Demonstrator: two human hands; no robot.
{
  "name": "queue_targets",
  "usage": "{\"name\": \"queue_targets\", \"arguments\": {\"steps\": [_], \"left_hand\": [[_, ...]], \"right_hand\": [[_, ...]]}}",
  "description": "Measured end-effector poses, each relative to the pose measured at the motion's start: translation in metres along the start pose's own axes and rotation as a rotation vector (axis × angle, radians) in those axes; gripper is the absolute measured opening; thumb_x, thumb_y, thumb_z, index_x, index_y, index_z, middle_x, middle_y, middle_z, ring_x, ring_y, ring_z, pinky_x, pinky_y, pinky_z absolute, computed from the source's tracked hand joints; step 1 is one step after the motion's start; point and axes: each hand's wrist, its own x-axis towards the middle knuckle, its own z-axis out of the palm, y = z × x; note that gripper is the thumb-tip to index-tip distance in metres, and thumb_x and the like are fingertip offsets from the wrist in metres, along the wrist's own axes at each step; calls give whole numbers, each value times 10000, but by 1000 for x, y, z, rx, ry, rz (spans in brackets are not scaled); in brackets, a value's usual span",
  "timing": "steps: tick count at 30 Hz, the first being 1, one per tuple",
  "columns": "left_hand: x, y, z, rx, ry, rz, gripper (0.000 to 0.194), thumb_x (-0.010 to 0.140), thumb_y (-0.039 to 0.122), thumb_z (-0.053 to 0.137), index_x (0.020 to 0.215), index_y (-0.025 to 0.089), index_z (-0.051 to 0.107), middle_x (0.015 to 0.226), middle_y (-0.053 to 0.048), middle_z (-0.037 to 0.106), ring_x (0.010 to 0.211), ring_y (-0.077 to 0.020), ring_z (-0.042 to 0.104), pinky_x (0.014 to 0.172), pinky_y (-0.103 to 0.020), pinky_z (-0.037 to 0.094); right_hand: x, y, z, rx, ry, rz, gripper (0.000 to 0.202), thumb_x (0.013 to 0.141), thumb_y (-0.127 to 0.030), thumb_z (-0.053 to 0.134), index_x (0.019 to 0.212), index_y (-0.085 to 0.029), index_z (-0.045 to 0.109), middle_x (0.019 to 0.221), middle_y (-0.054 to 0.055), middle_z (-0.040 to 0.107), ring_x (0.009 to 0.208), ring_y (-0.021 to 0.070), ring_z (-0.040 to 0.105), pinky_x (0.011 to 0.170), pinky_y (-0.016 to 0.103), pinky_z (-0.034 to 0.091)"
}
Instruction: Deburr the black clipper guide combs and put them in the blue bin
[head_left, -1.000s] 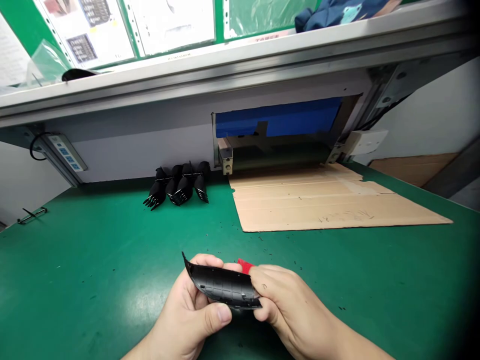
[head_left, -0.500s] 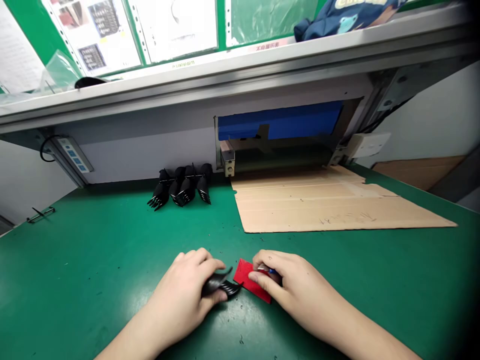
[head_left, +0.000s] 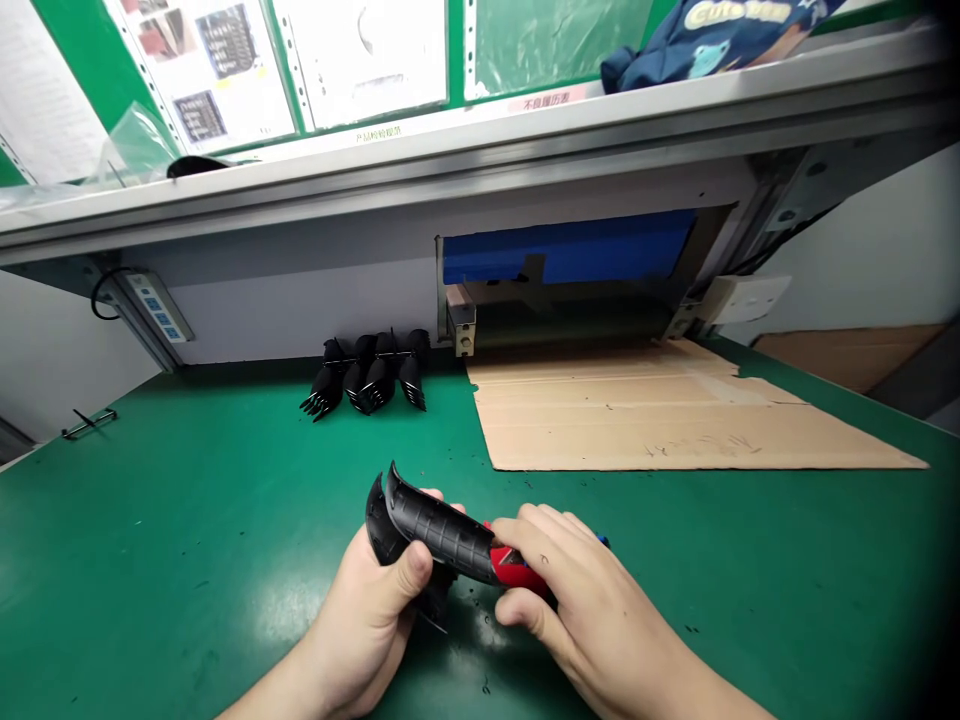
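My left hand (head_left: 375,610) is closed around a few curved black plastic pieces, with its thumb pressing on them. One ribbed black plastic piece (head_left: 442,530) extends across to my right hand (head_left: 574,600). There a red flat piece (head_left: 517,570) lies against the ribbed piece's right end, and my right fingers are closed over it. A small blue tip (head_left: 603,541) shows past the right knuckles; the rest of that object is hidden in the hand.
A row of black plastic pieces (head_left: 367,375) lies at the back of the green table (head_left: 187,520). Flat cardboard (head_left: 600,430) covers the back right, below an opening in the panel. A shelf edge (head_left: 420,165) overhangs. Dark shavings dot the tabletop.
My left hand has turned and raised the black plastic pieces off the table. The red piece, earlier on the tabletop under my right hand, is now held up against the ribbed piece's end.
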Motion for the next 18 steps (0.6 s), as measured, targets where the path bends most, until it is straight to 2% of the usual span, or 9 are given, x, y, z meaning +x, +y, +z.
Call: {"name": "queue_targets", "arguments": {"steps": [8,12,18], "left_hand": [[-7,-3,5,-55,-7,45,568,642,368,857,1098,176,578,1112,-131,651,1010,-264,631,898,-349,488],[-7,-1,0,43,-86,86,504,670,385,832,1066,186,593,1111,-114,650,1056,-274,611,911,-356,491],[-7,4,-13,229,-165,107,428,738,385,774,1088,227,584,1116,-68,623,1148,-282,544,945,-378,473]], "right_hand": [[1,-4,-3,-160,74,-20,623,926,-687,181,925,-187,553,782,36,500,671,202,395,609,308,243],[0,-5,-2,-201,37,-32,611,951,-654,155,744,-182,482,708,21,474,626,187,358,580,302,186],[-1,-2,0,-235,4,-77,553,1016,-534,195,684,-179,459,649,9,489,584,170,354,562,308,163]]}}
